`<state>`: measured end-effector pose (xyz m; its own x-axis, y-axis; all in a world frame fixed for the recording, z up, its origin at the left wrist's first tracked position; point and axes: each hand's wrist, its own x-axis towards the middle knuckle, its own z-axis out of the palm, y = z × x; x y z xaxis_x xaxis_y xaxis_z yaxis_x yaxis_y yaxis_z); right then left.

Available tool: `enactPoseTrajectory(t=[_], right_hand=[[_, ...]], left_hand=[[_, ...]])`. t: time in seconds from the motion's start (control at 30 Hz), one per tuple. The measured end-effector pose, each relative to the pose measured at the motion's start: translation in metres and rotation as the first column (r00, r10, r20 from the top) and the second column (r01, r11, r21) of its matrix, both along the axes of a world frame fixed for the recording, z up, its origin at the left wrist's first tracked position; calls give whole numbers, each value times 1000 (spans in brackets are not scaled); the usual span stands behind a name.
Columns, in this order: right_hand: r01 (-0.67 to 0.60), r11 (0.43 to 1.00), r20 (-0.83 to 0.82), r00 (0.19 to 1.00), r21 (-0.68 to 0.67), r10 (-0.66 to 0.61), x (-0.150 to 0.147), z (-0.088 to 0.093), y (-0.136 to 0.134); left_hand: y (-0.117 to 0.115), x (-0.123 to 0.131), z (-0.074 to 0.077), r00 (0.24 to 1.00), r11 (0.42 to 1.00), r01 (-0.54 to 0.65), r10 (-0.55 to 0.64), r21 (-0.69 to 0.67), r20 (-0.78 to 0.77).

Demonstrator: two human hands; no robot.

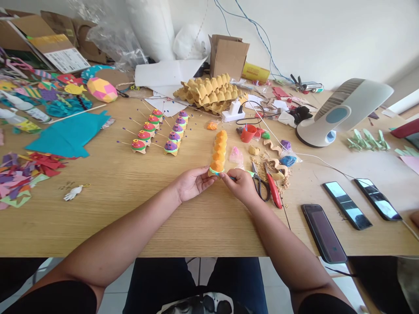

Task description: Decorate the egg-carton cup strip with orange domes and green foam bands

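An orange painted egg-carton strip [218,151] lies lengthwise on the wooden table [131,209], its near end edged with a thin green band. My left hand [191,183] pinches that near end from the left. My right hand [241,185] presses the green band against the same end from the right, with a green strip running under its fingers. Both hands touch the strip at its closest cup.
Scissors [260,185] and a red-handled cutter [273,191] lie right of my right hand. Two decorated carton rows [160,131] stand to the left; a raw egg carton [209,90], a fan [340,111], three phones [347,211] and paper scraps [19,179] surround the area.
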<state>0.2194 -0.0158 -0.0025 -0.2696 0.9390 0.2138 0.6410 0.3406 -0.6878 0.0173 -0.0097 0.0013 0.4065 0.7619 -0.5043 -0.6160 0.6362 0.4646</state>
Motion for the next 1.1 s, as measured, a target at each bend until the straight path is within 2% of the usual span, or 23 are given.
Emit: enactPoseTrajectory(t=[0.17,0.37,0.5,0.6,0.7,0.8,0.87,0.97,1.1], right_hand=[[-52,998,-44,998,29,53,0,1,-1],[9,1000,20,1000,27,-9,0,1,0],[-41,998,-35,998,39,42,0,1,1],[-25,999,-62,998,29,26,0,1,0],[-18,1000,-202,979,-16,15,1,4,-1],[9,997,-396,917,-71,-36,2,8,-2],[11,996,-441,896,-88,-49,3,9,-2],[-40,996,-373,928,-79,7,3,7,0],[-71,997,-120,990,39,75,3,1,3]], left_hand=[[1,0,-1,1000,1000,-4,4,10,14],[1,0,-2,1000,1000,-2,2,4,-11],[0,0,-1,1000,1000,7,-7,17,-5],[0,0,-1,1000,1000,12,-12,18,-7],[2,0,0,1000,1000,-2,2,0,-6],[3,-2,2,1000,999,-21,21,-26,-5],[3,-2,3,1000,999,-22,22,-33,2],[3,-3,5,1000,999,-13,13,-32,15],[2,-3,4,999,1000,5,-4,-19,34]])
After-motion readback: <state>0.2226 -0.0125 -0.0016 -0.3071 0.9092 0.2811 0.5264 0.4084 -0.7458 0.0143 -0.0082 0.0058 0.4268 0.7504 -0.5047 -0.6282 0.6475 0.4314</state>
